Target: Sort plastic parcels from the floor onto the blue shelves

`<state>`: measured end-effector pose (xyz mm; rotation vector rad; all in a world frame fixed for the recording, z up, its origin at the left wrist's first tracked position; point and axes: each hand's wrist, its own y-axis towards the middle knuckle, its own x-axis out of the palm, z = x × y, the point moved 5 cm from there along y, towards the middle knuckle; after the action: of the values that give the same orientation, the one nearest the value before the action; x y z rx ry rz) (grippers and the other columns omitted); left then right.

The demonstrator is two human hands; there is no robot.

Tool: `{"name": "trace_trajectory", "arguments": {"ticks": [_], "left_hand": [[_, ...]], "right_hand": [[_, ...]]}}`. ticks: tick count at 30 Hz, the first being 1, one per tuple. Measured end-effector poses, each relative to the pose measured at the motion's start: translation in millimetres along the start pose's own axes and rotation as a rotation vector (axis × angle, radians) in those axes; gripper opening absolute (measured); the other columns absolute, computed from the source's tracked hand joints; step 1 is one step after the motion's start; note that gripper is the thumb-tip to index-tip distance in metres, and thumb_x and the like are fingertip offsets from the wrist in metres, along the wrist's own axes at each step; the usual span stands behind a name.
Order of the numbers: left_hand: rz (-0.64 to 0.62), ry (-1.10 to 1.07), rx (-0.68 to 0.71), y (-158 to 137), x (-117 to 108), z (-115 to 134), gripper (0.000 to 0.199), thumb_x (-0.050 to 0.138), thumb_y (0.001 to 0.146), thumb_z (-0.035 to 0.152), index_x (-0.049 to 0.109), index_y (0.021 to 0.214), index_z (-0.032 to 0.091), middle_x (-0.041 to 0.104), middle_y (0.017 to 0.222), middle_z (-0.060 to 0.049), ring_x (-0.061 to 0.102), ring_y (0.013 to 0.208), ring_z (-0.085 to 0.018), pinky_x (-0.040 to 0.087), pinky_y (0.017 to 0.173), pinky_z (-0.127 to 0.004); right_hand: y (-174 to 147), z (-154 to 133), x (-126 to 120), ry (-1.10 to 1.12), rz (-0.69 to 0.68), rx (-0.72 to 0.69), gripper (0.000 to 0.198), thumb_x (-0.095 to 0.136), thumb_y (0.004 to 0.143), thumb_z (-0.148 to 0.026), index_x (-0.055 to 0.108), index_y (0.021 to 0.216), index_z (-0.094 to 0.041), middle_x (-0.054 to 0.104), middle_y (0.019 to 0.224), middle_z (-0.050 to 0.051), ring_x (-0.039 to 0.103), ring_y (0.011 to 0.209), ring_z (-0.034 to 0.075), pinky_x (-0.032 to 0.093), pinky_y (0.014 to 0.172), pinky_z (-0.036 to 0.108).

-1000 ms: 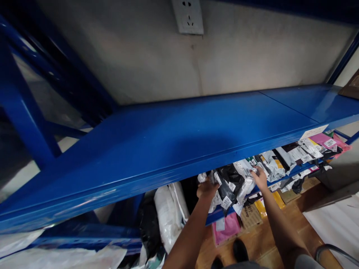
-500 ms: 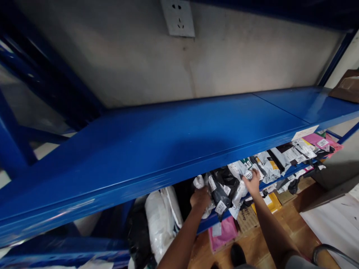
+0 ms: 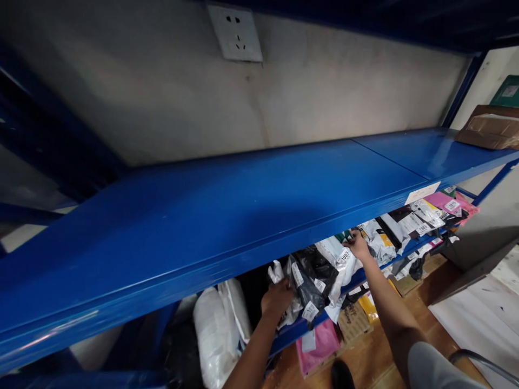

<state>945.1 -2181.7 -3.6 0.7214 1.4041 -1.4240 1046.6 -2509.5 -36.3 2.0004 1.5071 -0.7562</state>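
A broad blue shelf [image 3: 227,216] fills most of the view, its top bare except for a brown cardboard box [image 3: 488,129] at the far right end. Behind it stands a pale wall [image 3: 162,92] with a white power socket [image 3: 235,33] set near the top. Under the shelf, a lower blue tier carries a crowded row of mailer bags [image 3: 389,237], grey, white, black and pink, most with white number labels. A bulky white sack [image 3: 217,329] stands left of the row, on the level below. Lower right, a wooden floor [image 3: 365,356] shows, with a pink parcel [image 3: 318,346] and flat brown packets lying on it. The left hand [image 3: 276,297] reaches under the shelf, fingers curled round the near end of a black mailer bag [image 3: 310,273] at the left end of the row; the grip looks clenched on it. The right hand [image 3: 357,244] rests just beyond, fingers bent over a white mailer bag [image 3: 343,265] labelled 1007, pinching its upper edge. The two bags lie touching, side by side.
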Motion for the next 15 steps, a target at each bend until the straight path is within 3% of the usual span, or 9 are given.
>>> {"name": "trace_trajectory", "arguments": {"ticks": [3,6,10,12,15], "left_hand": [[-0.012,0.013,-0.002,-2.0,-0.6,0.7,0.044,0.042,0.096,0.024,0.069,0.131,0.030,0.076,0.126,-0.012,0.072,0.117,-0.026,0.053,0.091,-0.033],[-0.023,0.024,-0.005,-6.9,-2.6,3.0,0.046,0.038,0.099,0.027,0.067,0.134,0.030,0.075,0.126,-0.014,0.071,0.119,-0.027,0.053,0.092,-0.035],[-0.020,0.029,-0.018,-14.4,-5.8,9.1,0.049,0.036,0.099,0.026,0.064,0.139,0.024,0.073,0.129,-0.017,0.068,0.124,-0.029,0.053,0.096,-0.036],[-0.021,0.018,-0.043,-17.8,-6.8,10.6,0.053,0.035,0.100,0.028,0.055,0.148,0.018,0.071,0.131,-0.022,0.072,0.117,-0.031,0.054,0.096,-0.039],[-0.009,0.028,-0.014,-24.5,-6.6,13.5,0.059,0.034,0.099,0.027,0.046,0.156,0.016,0.060,0.147,-0.028,0.070,0.119,-0.037,0.055,0.098,-0.048]], "right_hand": [[9.8,-9.1,5.2,-0.150,0.037,0.044,0.066,0.077,0.080,-0.040,0.055,0.134,-0.009,0.063,0.133,0.028,0.065,0.118,0.038,0.053,0.096,0.047],[13.6,-19.8,13.6,-0.272,0.006,0.062,0.056,0.074,0.085,-0.035,0.058,0.131,-0.006,0.055,0.143,0.032,0.054,0.134,0.042,0.045,0.107,0.049],[23.5,-24.1,19.2,-0.367,-0.138,0.104,0.040,0.068,0.091,-0.019,0.063,0.128,-0.005,0.069,0.126,0.029,0.069,0.114,0.035,0.052,0.097,0.042],[28.4,-24.1,18.7,-0.397,-0.202,0.126,0.036,0.062,0.096,-0.015,0.063,0.131,-0.007,0.074,0.117,0.024,0.073,0.105,0.030,0.056,0.091,0.041],[29.4,-25.9,17.7,-0.417,-0.259,0.111,0.037,0.058,0.101,-0.016,0.060,0.138,-0.012,0.077,0.116,0.015,0.075,0.103,0.025,0.059,0.090,0.041]]}}
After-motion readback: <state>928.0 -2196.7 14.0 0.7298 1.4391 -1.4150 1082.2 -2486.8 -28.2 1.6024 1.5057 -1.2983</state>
